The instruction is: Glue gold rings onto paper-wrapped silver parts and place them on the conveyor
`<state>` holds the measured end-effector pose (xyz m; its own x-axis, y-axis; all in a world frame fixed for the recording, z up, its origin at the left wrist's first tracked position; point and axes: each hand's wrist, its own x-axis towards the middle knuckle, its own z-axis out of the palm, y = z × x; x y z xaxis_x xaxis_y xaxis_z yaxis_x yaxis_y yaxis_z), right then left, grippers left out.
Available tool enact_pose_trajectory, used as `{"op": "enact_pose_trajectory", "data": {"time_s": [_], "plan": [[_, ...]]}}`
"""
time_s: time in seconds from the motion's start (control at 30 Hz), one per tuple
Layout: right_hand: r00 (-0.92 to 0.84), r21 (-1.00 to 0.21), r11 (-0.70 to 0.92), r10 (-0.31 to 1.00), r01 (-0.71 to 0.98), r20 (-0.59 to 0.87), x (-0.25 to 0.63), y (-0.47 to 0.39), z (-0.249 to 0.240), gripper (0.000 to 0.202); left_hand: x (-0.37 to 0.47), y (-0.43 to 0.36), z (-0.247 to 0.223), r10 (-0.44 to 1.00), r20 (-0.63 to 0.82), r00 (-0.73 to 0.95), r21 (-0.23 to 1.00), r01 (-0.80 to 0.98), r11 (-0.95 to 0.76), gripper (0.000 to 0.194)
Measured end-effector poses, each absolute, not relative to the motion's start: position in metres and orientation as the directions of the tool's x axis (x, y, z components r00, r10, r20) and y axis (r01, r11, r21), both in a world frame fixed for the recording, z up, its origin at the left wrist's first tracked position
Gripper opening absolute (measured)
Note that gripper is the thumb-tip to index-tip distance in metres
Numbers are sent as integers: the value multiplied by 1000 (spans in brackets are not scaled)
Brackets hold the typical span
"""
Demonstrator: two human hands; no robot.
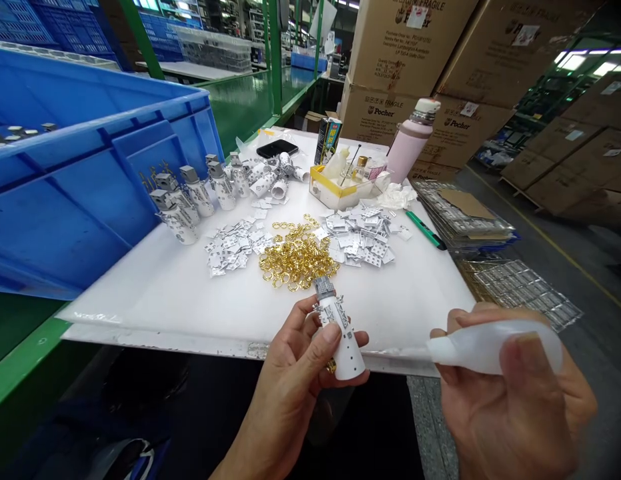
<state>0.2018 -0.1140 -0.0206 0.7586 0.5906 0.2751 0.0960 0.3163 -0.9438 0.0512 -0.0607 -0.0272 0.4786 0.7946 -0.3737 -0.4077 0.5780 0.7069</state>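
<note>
My left hand [305, 367] is closed around a small white model tower [346, 347] with a grey top and grey trim on its side. The tower leans a little, just over the table's front edge, and a bit of gold shows beneath my fingers. Off to the right, my right hand [520, 400] grips a translucent white squeeze bottle [483, 343] whose nozzle points left toward the tower. Beyond my left hand lies a heap of gold rings [297, 257]. White flat pieces with small holes form one pile [363, 233] right of the rings and another pile [235, 247] left of them.
Several similar towers [190, 193] stand beside a blue crate [90, 187]. Loose white tubes [270, 179] and a phone [277, 149] lie behind. A yellow-edged tray [335, 190], a pink flask [413, 143] and a green cutter [425, 230] occupy the right side of the table [180, 300].
</note>
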Motion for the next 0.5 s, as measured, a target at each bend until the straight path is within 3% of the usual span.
{"op": "enact_pose_trajectory", "data": {"time_s": [0.13, 0.5], "plan": [[721, -915, 368, 588, 166, 367, 199, -112, -22, 21, 50, -63, -24, 784, -394, 479, 699, -398, 594, 40], [719, -899, 348, 550, 266, 426, 193, -113, -24, 21, 51, -63, -25, 785, -380, 490, 697, -406, 591, 35]]}}
